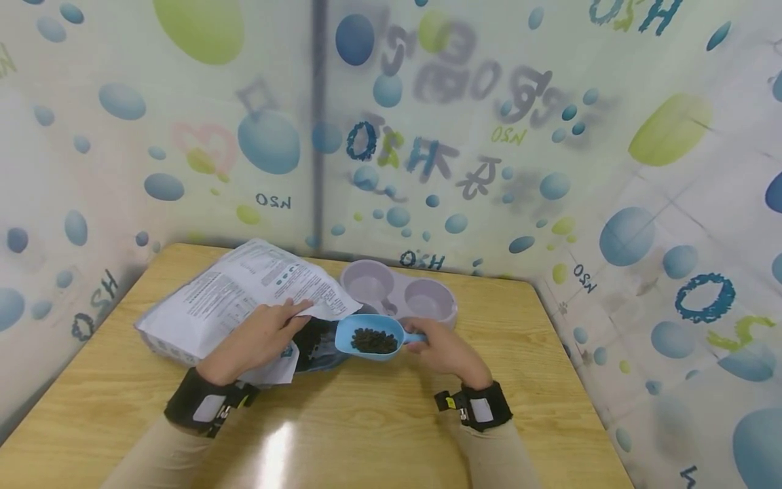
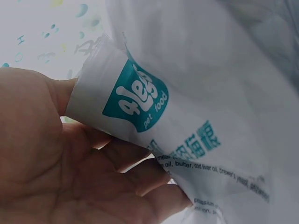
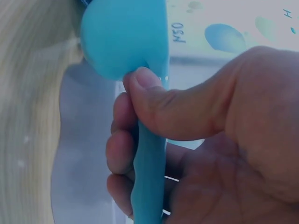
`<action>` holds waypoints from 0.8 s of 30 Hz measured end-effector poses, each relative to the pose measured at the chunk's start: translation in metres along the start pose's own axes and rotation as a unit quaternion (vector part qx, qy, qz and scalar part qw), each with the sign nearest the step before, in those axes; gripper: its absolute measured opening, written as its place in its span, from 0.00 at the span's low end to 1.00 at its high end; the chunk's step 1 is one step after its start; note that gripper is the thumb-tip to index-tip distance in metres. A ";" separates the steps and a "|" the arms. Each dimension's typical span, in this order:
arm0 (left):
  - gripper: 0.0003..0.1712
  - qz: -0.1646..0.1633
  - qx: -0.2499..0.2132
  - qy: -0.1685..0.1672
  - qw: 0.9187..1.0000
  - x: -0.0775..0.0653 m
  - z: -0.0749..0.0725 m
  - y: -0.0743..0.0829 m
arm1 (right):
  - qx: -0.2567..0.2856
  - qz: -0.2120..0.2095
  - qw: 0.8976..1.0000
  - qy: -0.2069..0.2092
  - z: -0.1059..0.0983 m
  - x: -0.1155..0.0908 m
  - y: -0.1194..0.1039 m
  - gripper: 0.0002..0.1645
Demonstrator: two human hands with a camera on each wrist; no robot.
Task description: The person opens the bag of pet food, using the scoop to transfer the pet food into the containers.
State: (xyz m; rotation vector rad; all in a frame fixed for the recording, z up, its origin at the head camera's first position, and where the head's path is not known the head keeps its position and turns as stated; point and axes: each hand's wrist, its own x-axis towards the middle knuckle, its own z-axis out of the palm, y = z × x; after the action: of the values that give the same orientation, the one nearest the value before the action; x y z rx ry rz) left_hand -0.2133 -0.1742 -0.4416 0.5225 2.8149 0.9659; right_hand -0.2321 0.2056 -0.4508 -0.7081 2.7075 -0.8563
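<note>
My right hand (image 1: 442,350) grips the handle of a light blue scoop (image 3: 126,37), thumb pressed along its top in the right wrist view. Dark brown kibble (image 1: 374,341) lies in the scoop's bowl, which is held level at the mouth of the pet food bag. That white bag (image 1: 226,285) lies on its side at the left, with more dark pellets inside its opening. At the opening, my left hand (image 1: 259,339) pinches the bag's edge between thumb and fingers. A teal logo (image 2: 138,95) reading "pet food" shows on the bag beside the left thumb.
Behind the scoop stands a pale mauve double bowl (image 1: 430,299) with two round hollows. All of this is on a wooden table (image 1: 366,428). Printed curtains (image 1: 391,122) close in on its back and sides.
</note>
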 end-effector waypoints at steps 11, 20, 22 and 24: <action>0.32 0.005 0.017 0.005 1.000 0.000 0.000 0.000 | 0.005 -0.002 1.000 -0.014 -0.018 -0.010 0.009 0.02; 0.32 0.004 0.013 0.004 1.000 0.000 0.000 0.000 | 0.004 0.019 1.000 0.022 -0.026 -0.012 0.016 0.03; 0.32 0.002 0.009 0.002 1.000 0.000 0.000 0.000 | 0.006 0.020 0.999 0.031 -0.026 -0.013 0.017 0.03; 0.32 0.003 0.008 0.002 1.000 0.000 0.000 0.000 | 0.008 0.024 0.999 0.039 -0.026 -0.013 0.018 0.03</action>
State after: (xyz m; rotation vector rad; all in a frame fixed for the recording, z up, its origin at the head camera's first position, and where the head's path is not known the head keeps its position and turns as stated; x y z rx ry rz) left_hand -0.2133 -0.1743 -0.4417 0.5302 2.8296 0.9465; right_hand -0.2367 0.2371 -0.4397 -0.6165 2.7702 -0.9109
